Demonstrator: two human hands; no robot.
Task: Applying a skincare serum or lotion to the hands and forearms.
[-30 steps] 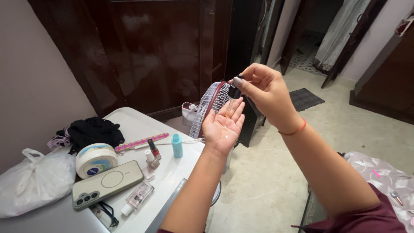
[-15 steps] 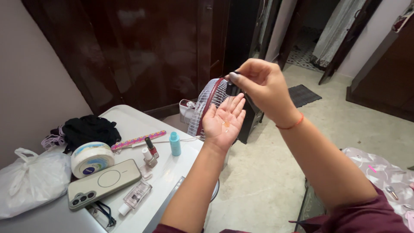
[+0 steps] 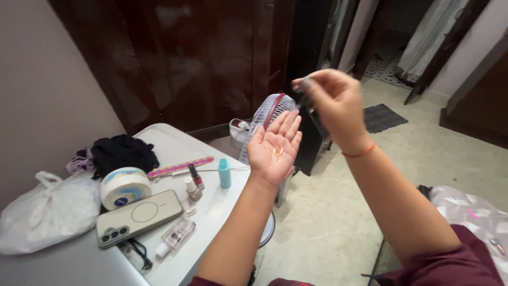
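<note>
small dark dropper bottle point(image 3: 306, 91) pinched in the fingertips of my right hand point(image 3: 333, 108), tipped over the palm; it is blurred, so i cannot tell its exact shape. left hand point(image 3: 276, 145) held flat, palm up, fingers spread narrow, carrying nothing but a small glossy drop of clear liquid point(image 3: 278, 153) at its centre. half a second ago the palm looked dry and the right hand sat lower and closer to it; now the right hand has lifted away and the drop is there, so i judge the dispensing is done or nearly so. behind the hands, a white wire-grille fan point(image 3: 264, 114). to the left, a white table point(image 3: 159, 139) with a teal plastic bottle point(image 3: 225, 173), a flat pink nail file point(image 3: 180, 166), a round white cream tin point(image 3: 125, 186), a phone in a beige case point(image 3: 138, 217), a crinkled white plastic bag point(image 3: 47, 212) and soft black cloth point(image 3: 124, 152).
</note>
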